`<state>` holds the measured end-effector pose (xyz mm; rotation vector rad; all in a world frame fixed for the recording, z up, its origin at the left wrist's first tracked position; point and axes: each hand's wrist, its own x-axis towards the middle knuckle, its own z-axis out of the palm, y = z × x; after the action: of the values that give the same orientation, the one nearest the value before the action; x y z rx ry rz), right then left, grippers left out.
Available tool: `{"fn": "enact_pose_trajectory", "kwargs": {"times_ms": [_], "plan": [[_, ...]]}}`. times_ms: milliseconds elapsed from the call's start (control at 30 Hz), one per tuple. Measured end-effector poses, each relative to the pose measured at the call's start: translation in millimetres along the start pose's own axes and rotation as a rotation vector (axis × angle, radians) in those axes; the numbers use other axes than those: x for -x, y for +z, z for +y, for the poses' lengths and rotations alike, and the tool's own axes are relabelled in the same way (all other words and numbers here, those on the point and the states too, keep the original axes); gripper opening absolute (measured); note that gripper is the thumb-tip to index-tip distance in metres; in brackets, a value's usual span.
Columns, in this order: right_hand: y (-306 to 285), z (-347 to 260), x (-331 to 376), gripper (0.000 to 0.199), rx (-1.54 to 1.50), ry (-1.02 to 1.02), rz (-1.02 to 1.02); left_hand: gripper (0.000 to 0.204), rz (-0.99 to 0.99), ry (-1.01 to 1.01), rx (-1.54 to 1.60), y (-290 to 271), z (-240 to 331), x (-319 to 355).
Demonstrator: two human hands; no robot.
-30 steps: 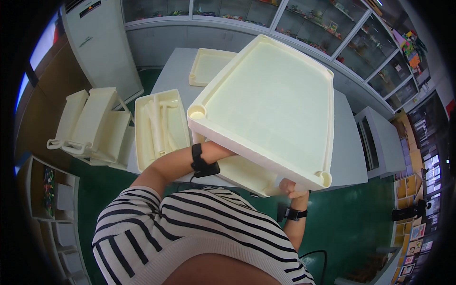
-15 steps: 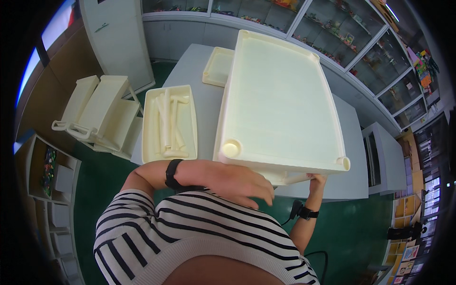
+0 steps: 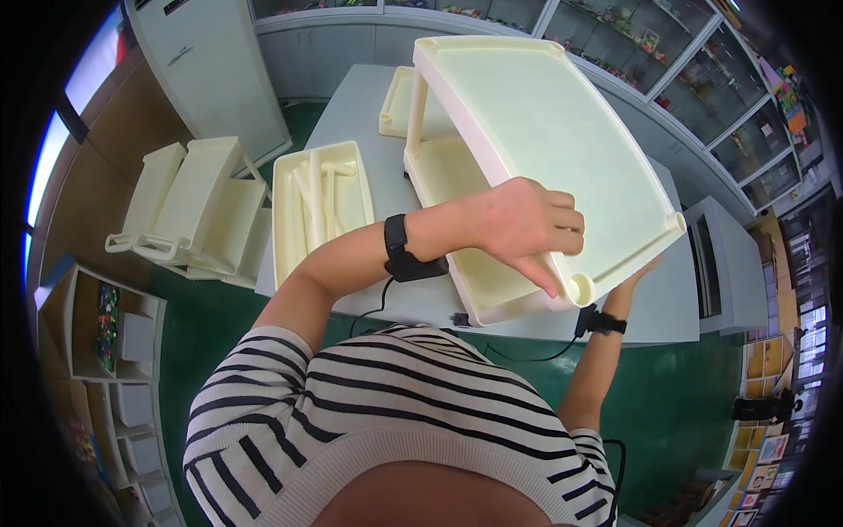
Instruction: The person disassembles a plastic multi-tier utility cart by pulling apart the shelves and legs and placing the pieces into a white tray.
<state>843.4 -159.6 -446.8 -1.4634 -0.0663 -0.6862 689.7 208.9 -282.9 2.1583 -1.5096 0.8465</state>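
Observation:
A cream plastic cart [image 3: 571,132] with an upper tray and a lower tray [image 3: 439,180] stands on the grey table. A post [image 3: 418,110] joins the two trays at the far left. My left hand [image 3: 531,224] is closed over the upper tray's near-left corner, fingers on top and thumb low beside the round corner socket [image 3: 578,288]. Beneath the near-right corner is my right hand [image 3: 634,277], its fingers mostly hidden by the tray. Both wrists wear black straps with small devices and cables.
Left of the cart, a cream tray [image 3: 364,198] holds several tubes [image 3: 316,198]. A smaller tray [image 3: 397,104] lies behind it on the grey table [image 3: 351,105]. Further left stand cream trolleys [image 3: 198,206] and low shelving [image 3: 132,334]. Glass cabinets [image 3: 606,39] line the back.
My left hand has risen from in front of my body onto the upper tray's near-left corner. The cart has turned, with its near end swinging right, and its lower tray now shows.

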Motion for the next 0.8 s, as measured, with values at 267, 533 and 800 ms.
{"fn": "enact_pose_trajectory", "kwargs": {"times_ms": [267,533,800], "plan": [[74,-113,174,0.034,-0.210,0.024,0.095,0.047,0.124,0.013,-0.001,22,4,-10],[61,-138,187,0.058,-0.661,0.128,-0.474,0.046,0.166,-0.006,-0.166,45,7,-27],[58,-119,173,0.088,-0.437,0.129,-0.416,0.044,0.274,0.014,-0.152,51,3,-41]]}}
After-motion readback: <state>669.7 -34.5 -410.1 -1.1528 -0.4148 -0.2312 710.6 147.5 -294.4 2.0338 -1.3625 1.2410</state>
